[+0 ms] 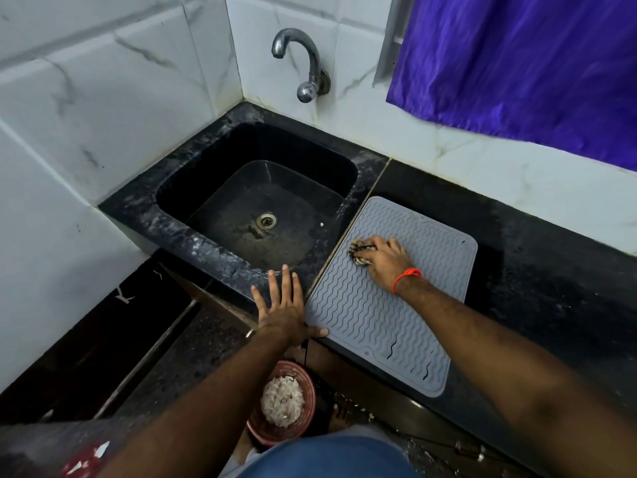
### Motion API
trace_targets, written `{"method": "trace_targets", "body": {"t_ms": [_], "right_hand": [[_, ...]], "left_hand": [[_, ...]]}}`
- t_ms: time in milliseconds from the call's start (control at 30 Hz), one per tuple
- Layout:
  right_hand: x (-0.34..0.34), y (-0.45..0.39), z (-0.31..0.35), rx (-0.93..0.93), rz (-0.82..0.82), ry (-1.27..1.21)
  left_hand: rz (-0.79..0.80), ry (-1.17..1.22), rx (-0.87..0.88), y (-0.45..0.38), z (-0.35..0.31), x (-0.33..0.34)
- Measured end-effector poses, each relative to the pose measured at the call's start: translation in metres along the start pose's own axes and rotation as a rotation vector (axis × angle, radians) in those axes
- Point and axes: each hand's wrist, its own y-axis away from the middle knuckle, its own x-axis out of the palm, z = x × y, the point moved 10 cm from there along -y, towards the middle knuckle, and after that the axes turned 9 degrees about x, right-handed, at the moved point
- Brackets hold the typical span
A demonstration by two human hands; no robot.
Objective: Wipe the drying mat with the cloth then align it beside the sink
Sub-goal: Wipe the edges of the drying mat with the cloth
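Note:
A grey ribbed drying mat (406,305) lies on the black counter just right of the black sink (193,236), its near end overhanging the counter's front edge. My right hand (386,262) grips a small bunched brownish cloth (360,251) and presses it on the mat's left part near the far end. My left hand (282,305) lies flat with fingers spread on the sink's front rim, its thumb touching the mat's near left edge.
A steel tap (303,63) juts from the tiled wall above the sink. A purple curtain (517,63) hangs at the back right. On the floor below stands a red bin (306,384) holding pale scraps. Black counter (551,270) extends right of the mat.

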Motion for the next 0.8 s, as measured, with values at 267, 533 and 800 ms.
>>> {"method": "trace_targets", "body": {"t_ms": [267, 533, 800], "right_hand": [[0.0, 0.006, -0.002, 0.026, 0.01, -0.019], [-0.001, 0.004, 0.001, 0.006, 0.013, -0.033], [0.013, 0.038, 0.063, -0.405, -0.036, 0.109]], "left_hand": [[-0.095, -0.108, 0.063, 0.0, -0.011, -0.004], [-0.153, -0.377, 0.237, 0.005, -0.046, -0.006], [-0.148, -0.489, 0.221, 0.008, -0.053, -0.011]]}}
